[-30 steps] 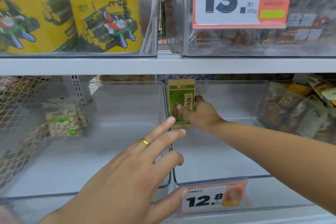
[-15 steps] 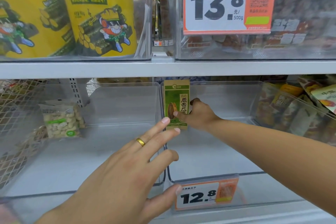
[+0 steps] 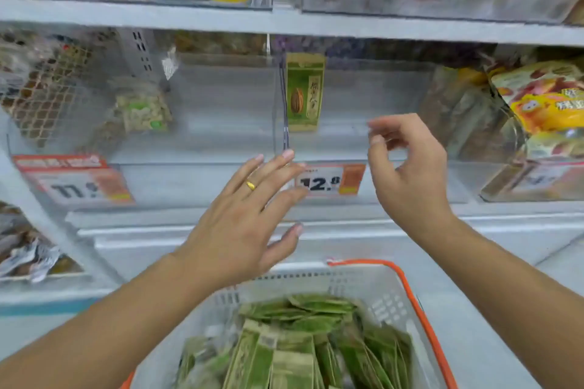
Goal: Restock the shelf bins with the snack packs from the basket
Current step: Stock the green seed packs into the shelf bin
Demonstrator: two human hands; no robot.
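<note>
Shop shelving fills the frame. Your right hand (image 3: pixel 407 180) hangs empty at centre right, fingers loosely curled; your left hand (image 3: pixel 243 224) spreads flat, empty. One green snack pack (image 3: pixel 305 91) stands upright in the clear bin (image 3: pixel 379 98) above; more packs (image 3: pixel 294 347) fill the basket (image 3: pixel 420 303) at bottom centre.

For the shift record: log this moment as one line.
left hand open, empty | right hand open, empty | one green pack upright in bin | basket holds more

Both hands empty: left (image 3: pixel 240 230) flat, right (image 3: pixel 407 174) curled; green pack (image 3: pixel 305 91) upright in bin (image 3: pixel 363 139).
</note>
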